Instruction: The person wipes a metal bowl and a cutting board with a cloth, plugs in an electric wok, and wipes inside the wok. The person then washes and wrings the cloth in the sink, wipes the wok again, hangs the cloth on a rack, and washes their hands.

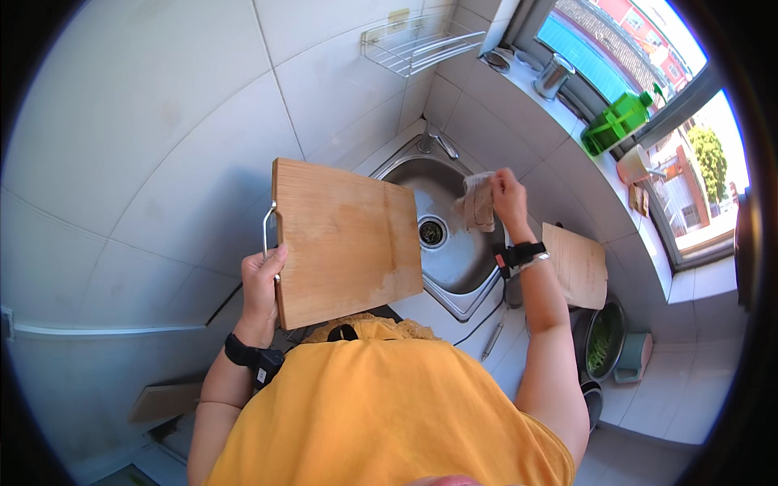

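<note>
My left hand (262, 280) grips the left edge of a wooden cutting board (346, 243), by its metal handle (266, 231). The board is tilted up, and its right edge reaches over the stainless steel sink (462, 276). Damp, darker patches mark its face. Above the sink's right side, my right hand (510, 197) holds a pale, wet-looking cloth (478, 203) that hangs from the fingers, apart from the board. Between board and cloth shows the drain strainer (432, 232), with dark bits in it. A chrome faucet (434, 143) stands at the sink's far corner.
Another wooden board (574, 267) leans against the tiled wall at right. Near it are a pan of green vegetables (602, 340), a teal mug (633, 358) and a peeler-like tool (493, 340). A green bottle (617, 124) stands on the windowsill; a wire rack (419, 51) hangs above.
</note>
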### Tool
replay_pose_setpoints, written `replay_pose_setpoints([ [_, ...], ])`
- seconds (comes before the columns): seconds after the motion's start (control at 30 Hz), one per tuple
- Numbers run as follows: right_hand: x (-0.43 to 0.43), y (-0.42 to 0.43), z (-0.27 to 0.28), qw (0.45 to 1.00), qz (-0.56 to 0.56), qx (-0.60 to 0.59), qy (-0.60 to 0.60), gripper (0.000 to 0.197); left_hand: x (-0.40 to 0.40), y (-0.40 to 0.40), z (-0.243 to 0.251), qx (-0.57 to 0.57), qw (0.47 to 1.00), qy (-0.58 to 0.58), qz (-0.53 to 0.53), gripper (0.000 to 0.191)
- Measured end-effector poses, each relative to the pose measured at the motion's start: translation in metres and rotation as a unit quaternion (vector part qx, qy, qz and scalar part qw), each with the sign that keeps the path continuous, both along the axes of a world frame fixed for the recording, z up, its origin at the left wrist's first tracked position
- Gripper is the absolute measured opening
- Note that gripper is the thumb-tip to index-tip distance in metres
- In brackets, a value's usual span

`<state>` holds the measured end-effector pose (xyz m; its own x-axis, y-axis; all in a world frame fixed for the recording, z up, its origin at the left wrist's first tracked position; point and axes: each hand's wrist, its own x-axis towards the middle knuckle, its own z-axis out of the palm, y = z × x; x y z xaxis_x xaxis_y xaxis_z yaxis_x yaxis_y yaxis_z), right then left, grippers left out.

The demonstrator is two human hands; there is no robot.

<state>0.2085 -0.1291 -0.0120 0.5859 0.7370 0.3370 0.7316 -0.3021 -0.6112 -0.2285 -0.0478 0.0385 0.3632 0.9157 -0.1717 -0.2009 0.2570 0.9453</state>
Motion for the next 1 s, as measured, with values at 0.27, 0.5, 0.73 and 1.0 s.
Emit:
replay_pose_setpoints([
  [0.27,-0.003,0.075,0.16,0.966,-0.044,0.187,-0.17,0.016,-0.008,0.004,-0.018,0.008,1.0,0.018,0.0,0.024],
  [0.5,-0.011,0.186,0.187,0.952,0.213,0.167,-0.143,0.031,0.004,0.003,-0.008,-0.019,1.0,0.012,0.018,0.024],
  [0.73,-0.008,0.16,0.15,0.94,0.224,0.107,-0.234,0.04,0.002,0.008,-0.011,-0.018,1.0,0.015,0.006,0.026],
  [1.0,-0.055,0.0,-0.001,0.978,0.19,0.063,-0.056,0.034,0.019,0.008,-0.008,0.007,0.999,0.049,-0.005,0.025],
])
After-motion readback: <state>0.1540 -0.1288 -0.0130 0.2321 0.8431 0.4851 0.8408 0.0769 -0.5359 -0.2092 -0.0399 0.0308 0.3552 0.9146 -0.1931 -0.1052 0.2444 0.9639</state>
